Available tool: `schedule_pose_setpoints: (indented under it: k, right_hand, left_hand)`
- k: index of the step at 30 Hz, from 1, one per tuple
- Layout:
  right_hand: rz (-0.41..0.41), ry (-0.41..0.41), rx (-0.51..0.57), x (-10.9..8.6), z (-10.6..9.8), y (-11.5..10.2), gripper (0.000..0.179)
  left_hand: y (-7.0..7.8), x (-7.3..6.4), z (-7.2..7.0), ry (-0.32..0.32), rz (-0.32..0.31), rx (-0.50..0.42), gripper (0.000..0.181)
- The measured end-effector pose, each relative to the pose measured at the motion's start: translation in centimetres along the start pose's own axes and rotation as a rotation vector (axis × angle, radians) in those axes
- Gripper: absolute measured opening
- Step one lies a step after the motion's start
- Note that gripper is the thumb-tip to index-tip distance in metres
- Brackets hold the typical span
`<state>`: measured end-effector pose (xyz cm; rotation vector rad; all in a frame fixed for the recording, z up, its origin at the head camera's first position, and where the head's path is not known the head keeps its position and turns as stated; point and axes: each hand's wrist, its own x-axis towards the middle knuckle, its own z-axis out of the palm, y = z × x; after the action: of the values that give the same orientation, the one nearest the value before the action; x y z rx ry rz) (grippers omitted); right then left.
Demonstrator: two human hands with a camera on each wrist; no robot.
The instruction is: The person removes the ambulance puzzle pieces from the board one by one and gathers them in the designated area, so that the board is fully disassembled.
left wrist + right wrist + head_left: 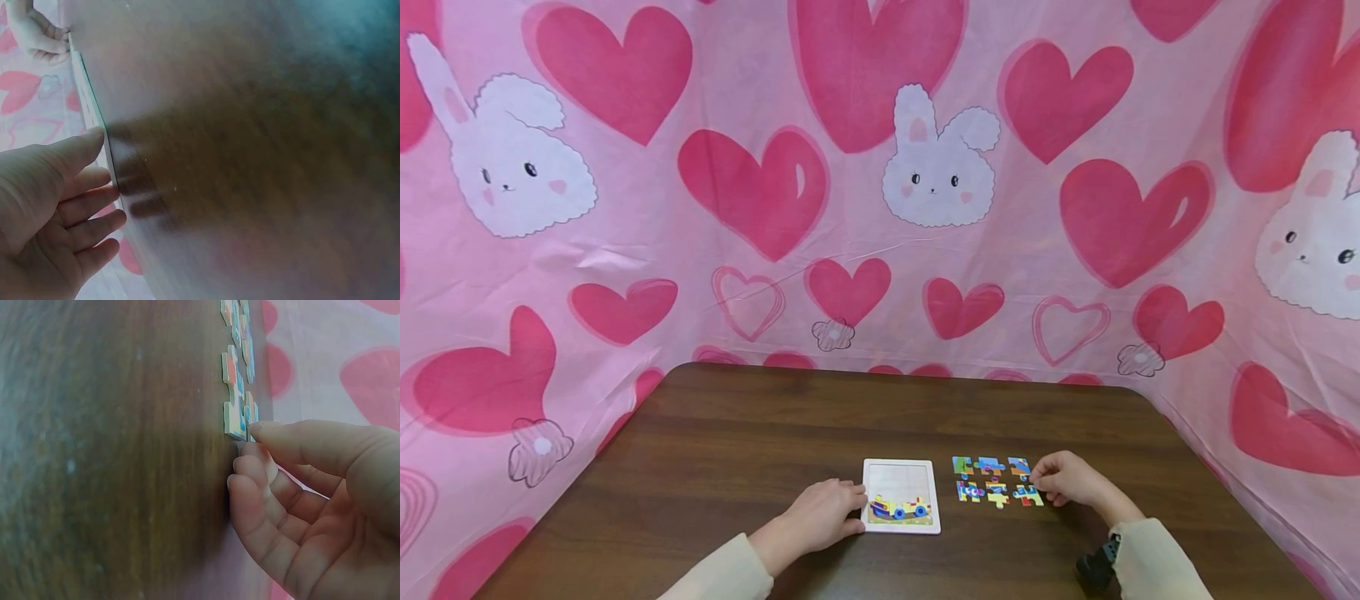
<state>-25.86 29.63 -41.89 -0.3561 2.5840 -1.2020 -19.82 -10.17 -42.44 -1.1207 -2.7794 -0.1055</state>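
Observation:
A white-rimmed puzzle tray lies on the table, its lower part filled with a picture of a yellow vehicle with blue wheels. My left hand rests at the tray's left edge, fingers and thumb fairly straight; the left wrist view shows the fingertips along the thin rim. To the right of the tray, several loose jigsaw pieces lie in two rows. My right hand pinches the edge of the upper right jigsaw piece between thumb and index finger, the other fingers curled beneath. The index fingertip is partly hidden.
The dark wooden table stretches away behind the tray and the pieces. A pink curtain with hearts and rabbits hangs along its back and sides. A black device is strapped at the right wrist.

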Motion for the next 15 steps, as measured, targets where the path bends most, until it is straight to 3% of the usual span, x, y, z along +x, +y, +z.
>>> schedule_pose_setpoints:
  k: [7, 15]
  right_hand:
    - [-0.008, 0.009, 0.005, 0.2, 0.1, -0.2, 0.006]
    - [-0.068, 0.02, 0.042, 0.9, 0.6, -1.4, 0.013]
  left_hand:
    - [0.1, 0.0, -0.2, -0.01, -0.005, -0.021, 0.019]
    - [-0.4, 0.0, 0.4, 0.039, 0.046, -0.02, 0.019]
